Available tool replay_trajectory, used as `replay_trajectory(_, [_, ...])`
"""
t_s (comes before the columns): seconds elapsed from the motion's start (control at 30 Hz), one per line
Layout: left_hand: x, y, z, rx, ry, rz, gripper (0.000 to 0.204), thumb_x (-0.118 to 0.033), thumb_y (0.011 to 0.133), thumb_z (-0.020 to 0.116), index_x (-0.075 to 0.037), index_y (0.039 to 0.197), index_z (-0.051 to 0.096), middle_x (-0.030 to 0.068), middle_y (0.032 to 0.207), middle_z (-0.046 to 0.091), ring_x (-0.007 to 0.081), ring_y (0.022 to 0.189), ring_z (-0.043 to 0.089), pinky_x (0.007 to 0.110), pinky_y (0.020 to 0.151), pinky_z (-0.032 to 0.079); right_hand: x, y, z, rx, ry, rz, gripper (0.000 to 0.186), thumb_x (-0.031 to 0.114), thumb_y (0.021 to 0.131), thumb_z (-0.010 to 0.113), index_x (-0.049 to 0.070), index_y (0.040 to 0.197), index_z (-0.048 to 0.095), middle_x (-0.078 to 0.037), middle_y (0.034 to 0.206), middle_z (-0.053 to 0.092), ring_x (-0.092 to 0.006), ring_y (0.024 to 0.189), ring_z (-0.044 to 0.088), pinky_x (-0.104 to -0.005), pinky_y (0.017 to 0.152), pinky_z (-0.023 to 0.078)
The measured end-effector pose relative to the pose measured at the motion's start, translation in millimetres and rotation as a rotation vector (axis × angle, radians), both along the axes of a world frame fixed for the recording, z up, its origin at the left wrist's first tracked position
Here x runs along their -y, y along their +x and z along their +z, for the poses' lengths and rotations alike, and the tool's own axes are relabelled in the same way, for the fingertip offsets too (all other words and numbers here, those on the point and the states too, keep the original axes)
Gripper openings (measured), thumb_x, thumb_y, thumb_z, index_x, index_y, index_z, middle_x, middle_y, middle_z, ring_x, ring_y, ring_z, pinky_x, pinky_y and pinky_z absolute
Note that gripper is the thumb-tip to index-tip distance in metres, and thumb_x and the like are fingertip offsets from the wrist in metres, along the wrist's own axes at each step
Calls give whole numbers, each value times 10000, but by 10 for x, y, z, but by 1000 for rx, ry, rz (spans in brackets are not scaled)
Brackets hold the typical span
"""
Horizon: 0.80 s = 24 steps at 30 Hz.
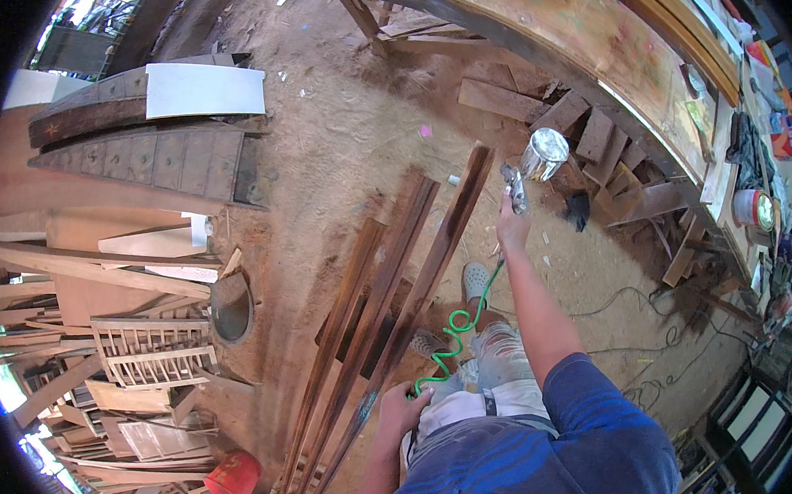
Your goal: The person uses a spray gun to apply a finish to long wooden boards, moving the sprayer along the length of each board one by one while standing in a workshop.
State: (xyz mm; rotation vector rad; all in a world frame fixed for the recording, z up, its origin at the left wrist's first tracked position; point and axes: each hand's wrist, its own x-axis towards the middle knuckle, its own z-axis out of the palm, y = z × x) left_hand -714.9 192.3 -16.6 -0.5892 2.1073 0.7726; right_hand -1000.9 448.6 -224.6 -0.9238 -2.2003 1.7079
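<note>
My right hand (511, 225), arm stretched forward, is wrapped round the handle of a metal spray gun (515, 191). A silvery paint-spattered cup (546, 152) sits at the far end of the gun. From the handle a green coiled air hose (457, 328) runs back toward my waist. My left hand (402, 409) is closed on the hose near my left hip; its fingertips are partly hidden. Left of the gun lie three long brown wooden beams (421, 256), side by side and slanting away from me, with darker pieces beneath them.
A long workbench (545, 7) curves along the far right, with timber offcuts (600, 141) under its edge. Stacked boards and slatted frames (155, 346) fill the left side, near a red bucket (233, 480). Thin cables (648, 367) lie on the dirt floor at right.
</note>
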Motion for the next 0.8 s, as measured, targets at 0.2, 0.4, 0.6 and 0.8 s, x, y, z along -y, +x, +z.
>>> replay_trajectory(0.2, [106, 144, -57, -25, 13, 67, 477, -473, 812, 747, -1, 805, 676, 234, 760, 653, 370, 737, 653, 461, 703, 495, 142, -57, 404, 57, -77, 59, 329, 285, 999, 596, -4, 1141, 664, -14, 787, 595, -126, 739, 523, -338, 686, 450])
replay_trajectory(0.4, [224, 287, -19, -5, 21, 55, 494, -488, 807, 752, -4, 766, 657, 238, 749, 648, 374, 722, 649, 468, 689, 489, 285, 242, 113, -38, -41, 26, 299, 333, 999, 613, 53, 894, 619, 19, 702, 529, -104, 638, 471, -328, 581, 386])
replay_trajectory(0.6, [501, 592, 29, -56, -40, -2, 488, -468, 798, 764, 9, 785, 663, 243, 752, 653, 380, 725, 654, 460, 691, 499, 668, 838, 134, -56, -96, 33, 288, 324, 1004, 606, 38, 997, 643, 28, 722, 513, -90, 667, 450, -308, 591, 366])
replay_trajectory(0.8, [763, 893, 7, -48, -10, 11, 484, -448, 789, 793, 21, 830, 680, 231, 754, 643, 350, 711, 632, 452, 672, 488, 899, 1596, 191, -16, -22, 127, 335, 303, 991, 618, 18, 1159, 668, -35, 850, 657, -138, 796, 576, -340, 730, 474])
